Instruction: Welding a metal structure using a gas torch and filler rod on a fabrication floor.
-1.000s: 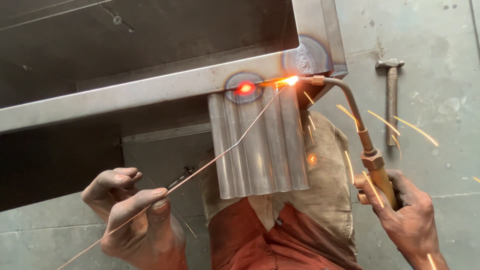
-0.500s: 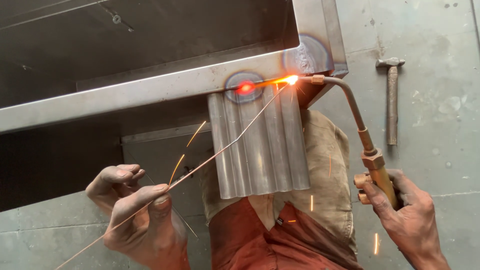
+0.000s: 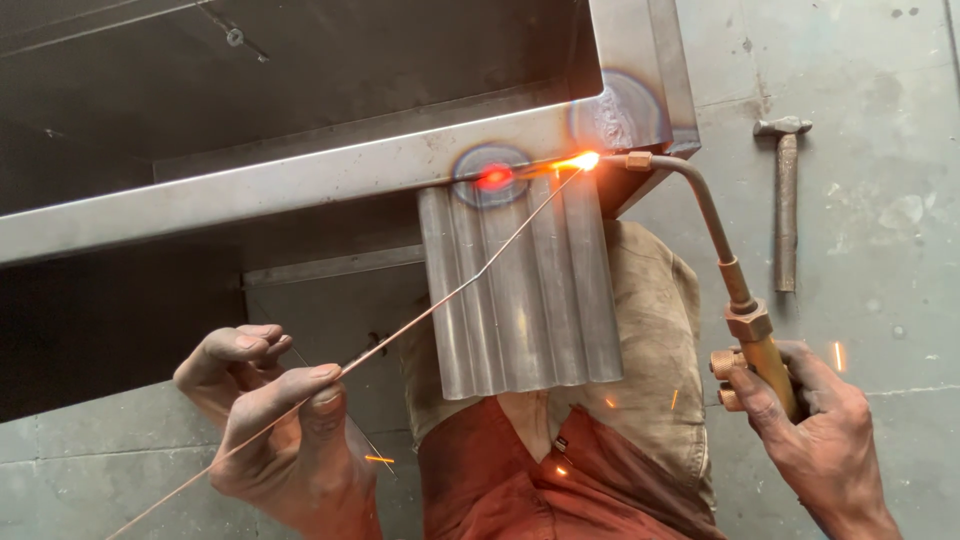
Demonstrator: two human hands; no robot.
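Pinching a thin wire (image 3: pixel 440 300) in closed left hand (image 3: pixel 285 425) fingers, its tip is fed to the flame — the torch (image 3: pixel 740 310) is gripped in the right hand (image 3: pixel 815 420). Sparks could burn the cloth (image 3: pixel 650 330) on the lap — it lies directly beneath.

Torch (image 3: pixel 745 320): brass-coloured handle and valves in my right hand (image 3: pixel 810 420); thin bent neck rises up and curves left to the tip. Lit, with a short bright orange-yellow flame (image 3: pixel 582 161) at the tip, right on the seam.

Filler rod (image 3: pixel 450 295): thin coppery wire, pinched between thumb and forefinger of my left hand (image 3: pixel 280 420). It runs diagonally up and right with a slight bend midway, its far end meeting the flame; the loose tail trails down left past my hand.

Joint (image 3: pixel 495 178): top edge of a grey ribbed metal panel (image 3: pixel 520 290) against a steel frame bar (image 3: pixel 300 180). One red-hot glowing spot, ringed by bluish heat tint.
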